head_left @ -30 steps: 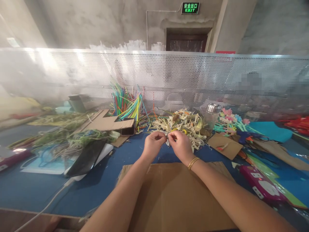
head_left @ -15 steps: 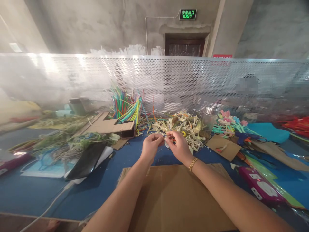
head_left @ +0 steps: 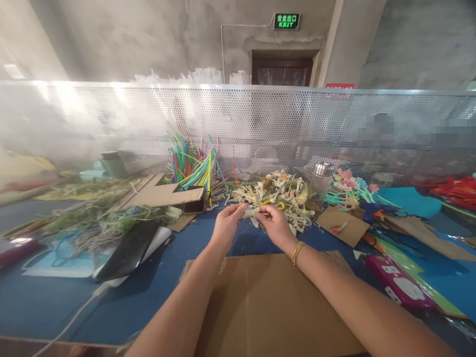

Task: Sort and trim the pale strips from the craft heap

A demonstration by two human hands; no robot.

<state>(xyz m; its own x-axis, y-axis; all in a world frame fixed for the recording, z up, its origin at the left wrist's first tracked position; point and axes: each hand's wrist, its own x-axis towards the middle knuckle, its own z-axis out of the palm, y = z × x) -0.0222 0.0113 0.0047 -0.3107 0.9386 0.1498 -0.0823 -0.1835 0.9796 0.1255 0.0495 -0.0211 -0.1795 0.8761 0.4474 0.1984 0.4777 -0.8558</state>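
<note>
My left hand (head_left: 224, 225) and my right hand (head_left: 275, 224) meet above the blue table (head_left: 48, 292), both pinching a small pale strip piece (head_left: 250, 212) between their fingertips. A gold bracelet (head_left: 297, 251) sits on my right wrist. Just beyond the hands lies a heap of cream and yellow strips (head_left: 277, 193). A brown cardboard sheet (head_left: 267, 302) lies under my forearms.
A bundle of coloured straws (head_left: 191, 163) stands at the back by a cardboard piece (head_left: 163, 194). Green strands (head_left: 100, 218), a black tablet (head_left: 126, 250), a glass jar (head_left: 320, 186), paper flowers (head_left: 349, 191) and a pink device (head_left: 399, 287) surround them. A perforated metal screen (head_left: 260, 124) closes the back.
The hands have shifted slightly and turned the small piece, which now shows longer between the fingertips. The view has tilted a little.
</note>
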